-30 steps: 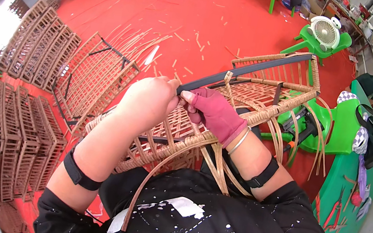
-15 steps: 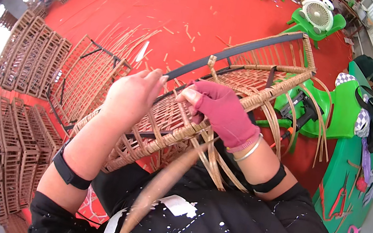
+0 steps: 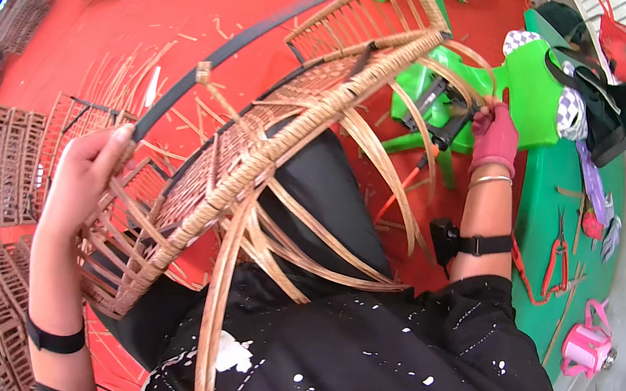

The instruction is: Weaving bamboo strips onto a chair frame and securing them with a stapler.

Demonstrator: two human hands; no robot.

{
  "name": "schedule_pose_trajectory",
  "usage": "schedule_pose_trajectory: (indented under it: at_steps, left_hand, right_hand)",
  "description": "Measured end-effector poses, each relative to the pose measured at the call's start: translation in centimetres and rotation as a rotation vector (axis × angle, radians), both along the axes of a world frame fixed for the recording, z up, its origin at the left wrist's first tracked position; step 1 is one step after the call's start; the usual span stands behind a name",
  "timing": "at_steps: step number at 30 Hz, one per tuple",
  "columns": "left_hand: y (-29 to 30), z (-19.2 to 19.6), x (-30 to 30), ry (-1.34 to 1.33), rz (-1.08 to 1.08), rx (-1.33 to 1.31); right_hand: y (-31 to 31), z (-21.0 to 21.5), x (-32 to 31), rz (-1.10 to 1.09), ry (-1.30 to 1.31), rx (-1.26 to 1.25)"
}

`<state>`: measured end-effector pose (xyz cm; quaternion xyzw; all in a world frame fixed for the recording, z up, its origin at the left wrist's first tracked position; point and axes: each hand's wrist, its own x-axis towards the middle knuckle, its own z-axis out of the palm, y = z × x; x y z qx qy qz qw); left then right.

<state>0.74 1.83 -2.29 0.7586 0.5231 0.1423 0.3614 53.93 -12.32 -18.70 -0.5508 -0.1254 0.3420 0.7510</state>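
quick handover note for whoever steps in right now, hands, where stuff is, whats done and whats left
Left hand: bare, gripping the dark metal frame bar at the near rim of the wicker basket, steadying it on the lap.
Right hand: in a red glove, stretched out to the green stool, at the tool lying there; what it grips is unclear.
Done: the basket's middle panel and rim edge are woven.
Left: many loose cane strips hang unwoven toward the lap, and open upright stakes show at both ends.

wicker basket (image 3: 252, 160) – half-woven, dark metal frame | tilted across lap | loose cane strips (image 3: 390, 138) – perhaps unwoven
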Motion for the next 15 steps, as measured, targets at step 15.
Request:
schedule_pose_trajectory:
  at_steps: [15]
  left_hand:
    - [-0.1,0.7,0.5,-0.123,0.144,-0.238]
  right_hand:
    - [2.5,-11.5,4.5,-0.037,0.235,-0.647]
